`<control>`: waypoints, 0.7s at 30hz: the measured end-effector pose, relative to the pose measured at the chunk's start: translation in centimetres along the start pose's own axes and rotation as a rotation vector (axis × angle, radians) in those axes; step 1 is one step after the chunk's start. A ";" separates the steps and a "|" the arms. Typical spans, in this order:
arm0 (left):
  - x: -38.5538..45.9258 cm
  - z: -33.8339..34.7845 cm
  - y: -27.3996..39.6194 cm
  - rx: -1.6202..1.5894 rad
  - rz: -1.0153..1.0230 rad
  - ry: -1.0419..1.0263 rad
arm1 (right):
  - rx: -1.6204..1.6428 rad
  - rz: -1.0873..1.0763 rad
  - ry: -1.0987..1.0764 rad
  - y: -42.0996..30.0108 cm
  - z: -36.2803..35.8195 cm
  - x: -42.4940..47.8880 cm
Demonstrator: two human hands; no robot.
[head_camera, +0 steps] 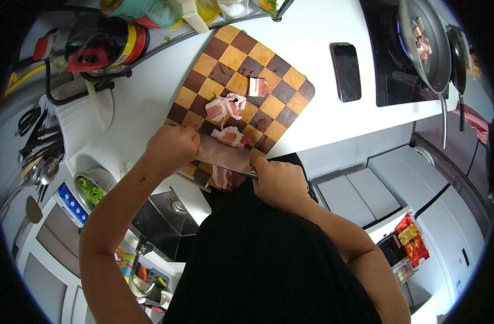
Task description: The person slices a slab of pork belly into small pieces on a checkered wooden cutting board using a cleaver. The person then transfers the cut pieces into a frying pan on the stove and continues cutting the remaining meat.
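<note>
My right hand [281,182] grips the handle of a broad-bladed kitchen knife [224,154]. At the blade's far end, my left hand [172,148] is closed over the metal with curled fingers. The blade lies across the near part of a checkered wooden cutting board [235,50]. One slice of raw fatty pork [224,177] shows on the near side of the blade, partly covered by it. Just beyond the blade lies another pork slice [230,137]. Farther up are a folded pork slice [222,108] and a small square pork piece [258,87].
A frying pan [433,73] with pork pieces stands on the black cooktop [387,60] at right. A smartphone [346,73] lies on the white counter [308,36]. Bottles [105,42] line the rack at upper left. A bowl of leafy greens [91,190] sits near the sink [166,222].
</note>
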State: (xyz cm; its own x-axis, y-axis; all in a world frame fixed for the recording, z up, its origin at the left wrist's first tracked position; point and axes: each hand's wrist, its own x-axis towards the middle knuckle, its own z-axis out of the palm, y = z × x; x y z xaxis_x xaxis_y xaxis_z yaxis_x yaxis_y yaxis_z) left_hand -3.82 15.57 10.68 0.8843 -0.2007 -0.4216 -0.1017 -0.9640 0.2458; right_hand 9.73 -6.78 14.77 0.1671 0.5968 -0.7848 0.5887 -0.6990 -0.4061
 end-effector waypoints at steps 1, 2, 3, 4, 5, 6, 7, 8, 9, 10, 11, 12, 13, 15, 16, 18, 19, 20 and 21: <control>0.0 0.2 0.0 -0.008 0.001 0.002 | 0.015 -0.005 0.008 0.0 0.1 0.1; 0.0 0.3 0.1 -0.017 0.003 0.004 | 0.030 -0.011 0.016 0.1 0.3 0.1; 0.2 0.4 -0.1 -0.021 0.003 0.013 | 0.040 -0.017 0.030 0.1 0.2 0.2; 0.4 0.5 -0.4 -0.024 0.020 0.008 | 0.040 -0.003 0.017 0.0 0.0 0.3; 0.5 0.7 -0.7 -0.027 0.036 0.002 | 0.040 0.010 0.004 -0.2 -0.2 0.5; 0.7 0.8 -0.9 -0.029 0.053 -0.001 | 0.040 0.023 -0.007 -0.3 -0.3 0.5; 0.9 0.9 -1.2 -0.037 0.067 0.006 | 0.046 0.037 -0.005 -0.4 -0.4 0.6; 1.3 0.9 -1.4 -0.046 0.080 0.014 | 0.051 0.050 -0.004 -0.5 -0.3 0.6; 1.6 0.9 -1.6 -0.052 0.089 0.025 | 0.053 0.058 0.001 -0.5 -0.4 0.7; 1.7 1.1 -1.7 -0.047 0.098 0.027 | 0.049 0.066 -0.005 -0.5 -0.3 0.8; 1.8 1.6 -1.6 -0.044 0.106 0.029 | 0.043 0.073 -0.013 -0.4 0.0 1.0; 1.9 1.9 -1.7 -0.036 0.113 0.032 | 0.039 0.078 -0.017 -0.2 0.4 1.2; 2.0 2.1 -1.7 0.003 0.117 0.044 | 0.043 0.070 0.013 0.0 1.1 1.8; 2.0 2.4 -1.2 0.078 0.119 0.062 | 0.054 0.049 0.066 0.8 2.9 2.8; 2.0 2.4 -1.1 0.117 0.102 0.093 | 0.049 0.032 0.110 1.0 3.6 3.2; 1.7 2.2 -0.6 0.199 0.071 0.157 | 0.041 0.000 0.205 1.2 4.9 3.5; 1.4 2.5 -0.5 0.197 0.069 0.138 | 0.005 -0.011 0.177 1.6 5.1 4.0; 1.2 3.1 -0.4 0.194 0.067 0.118 | 0.008 -0.018 0.164 1.6 5.5 3.9; 1.4 3.2 -0.7 0.201 0.058 0.112 | 0.002 -0.030 0.165 1.6 5.3 4.0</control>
State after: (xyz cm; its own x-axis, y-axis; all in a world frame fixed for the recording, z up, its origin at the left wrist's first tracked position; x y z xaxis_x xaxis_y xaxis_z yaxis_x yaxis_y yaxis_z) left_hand -3.97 15.39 7.13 0.9182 -0.2473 -0.3095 -0.2330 -0.9689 0.0832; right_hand 7.15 -7.61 8.53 0.2773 0.6738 -0.6849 0.5940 -0.6806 -0.4290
